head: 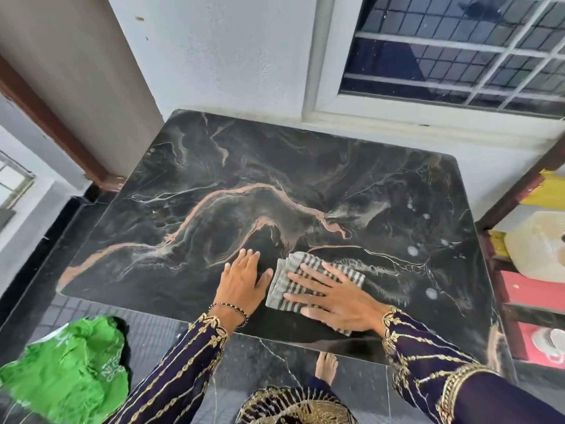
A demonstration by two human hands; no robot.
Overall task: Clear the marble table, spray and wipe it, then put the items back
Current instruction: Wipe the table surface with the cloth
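The right hand (330,296), fingers spread and grasping nothing, is pressing the striped cloth (287,270) flat on the table (214,166) to spread wiping force. The left hand (244,280), released, is lying flat just left of the cloth, bracing, I judge. Pale spots (412,250) right of the cloth are perhaps spray droplets.

A crumpled green bag (70,359) lies on the dark tiled floor (260,365) at my left. Ahead, a barred window (452,47) is set in the white wall (229,56). At my right, a white jug (538,246) rests on a red shelf (532,292).
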